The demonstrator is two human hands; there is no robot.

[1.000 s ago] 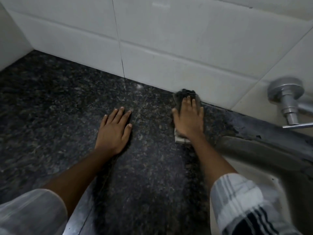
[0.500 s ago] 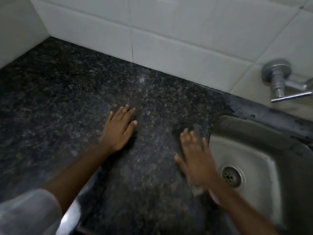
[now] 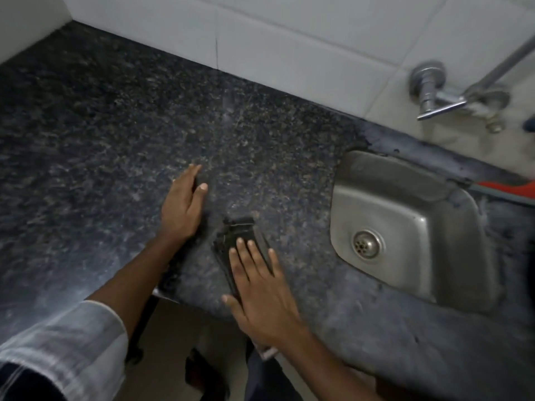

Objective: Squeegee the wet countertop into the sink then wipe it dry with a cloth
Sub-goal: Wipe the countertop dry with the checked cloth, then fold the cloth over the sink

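While the right hand [image 3: 260,287] lies flat with its fingers straight and a little spread, it presses down on a dark thing [image 3: 241,241] on the counter [image 3: 101,140]. That dark thing is blurry, so I cannot tell if it is the cloth or the squeegee (it looks folded or ridged at the far end). It sits near the front edge of the counter, between the left hand [image 3: 182,209] and the sink [image 3: 405,227], but apart from both. A pale bit sticks out under the right wrist, and it is too blurred to name. The left hand rests flat on the counter with fingers straight and close together, thumb out to the side, holding nothing. The sink is steel with a round drain [image 3: 367,244] in its bottom. A tap [image 3: 431,91] sticks out of the white tiled wall [image 3: 289,39] above it, and its pipe is cut off at the picture's right edge. Something red [image 3: 506,188] peeks in at the right edge too, mostly cut off. Both sleeves are cut off at the bottom.
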